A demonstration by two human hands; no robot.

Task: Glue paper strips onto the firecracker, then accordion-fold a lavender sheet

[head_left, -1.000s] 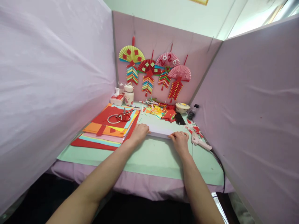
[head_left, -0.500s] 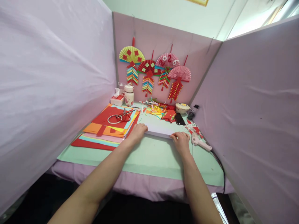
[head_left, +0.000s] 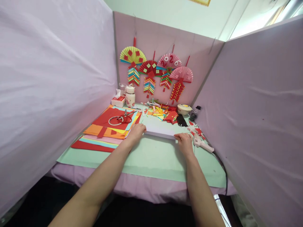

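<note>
A pale lilac sheet of paper (head_left: 159,131) lies across the middle of the table, its near edge raised in a narrow folded strip. My left hand (head_left: 136,132) pinches that edge at its left end, fingers closed. At the right end, my right hand (head_left: 184,141) grips the same edge between thumb and fingers. A stack of coloured paper (head_left: 104,121) in red, orange, yellow, pink and blue lies left of my left hand, with red-handled scissors (head_left: 125,118) on top. Just right of my right hand rests a white glue gun (head_left: 203,143) with a dark cord.
Paper scraps (head_left: 159,110), a black phone (head_left: 181,120) and a lidded bowl (head_left: 184,109) lie at the back. A bottle (head_left: 130,96) and tissue box (head_left: 118,101) stand back left. Several paper fan ornaments (head_left: 181,74) hang on the pink panel. Cloth-covered panels (head_left: 258,104) enclose the sides.
My left hand has shifted slightly left along the paper's near edge. My right hand stays at the right end with a slightly changed finger pose. The view has moved very little.
</note>
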